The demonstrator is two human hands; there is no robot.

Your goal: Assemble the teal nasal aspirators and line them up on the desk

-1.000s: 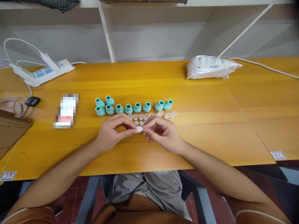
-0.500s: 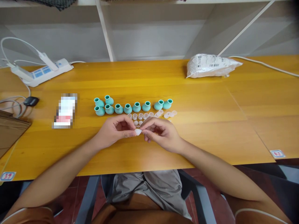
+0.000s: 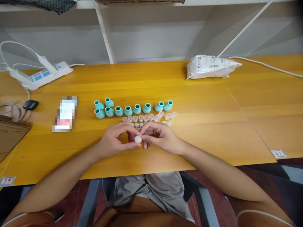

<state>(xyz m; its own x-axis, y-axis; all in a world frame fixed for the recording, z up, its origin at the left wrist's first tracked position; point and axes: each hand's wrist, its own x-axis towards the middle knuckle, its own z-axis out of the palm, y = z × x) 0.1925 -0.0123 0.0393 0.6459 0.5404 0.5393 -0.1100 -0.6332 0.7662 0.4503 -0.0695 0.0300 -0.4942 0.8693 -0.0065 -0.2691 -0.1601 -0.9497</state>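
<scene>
Between my two hands is a small white round cap-like piece [image 3: 138, 139], its broad face turned toward me. My left hand [image 3: 120, 137] curls around it, thumb below and index finger above. My right hand [image 3: 162, 137] pinches its right edge between thumb and index finger. Just beyond my fingers lie several small clear plastic cups [image 3: 141, 118] in a row, with small whitish round pieces [image 3: 136, 125] in front of them, partly hidden by my hands. Behind these stand several teal vase-shaped pieces [image 3: 128, 110] with open necks.
A blurred phone [image 3: 66, 113] lies to the left on the wooden table [image 3: 201, 132]. Farther left are a power strip [image 3: 47, 75] with cables, a small black object [image 3: 30, 104] and a cardboard box [image 3: 11, 132]. A filled plastic bag [image 3: 210, 66] sits at the back right.
The white piece has turned from a pointed side outline to a round face. My left fingers have spread wider around it, and both hands sit slightly lower in view.
</scene>
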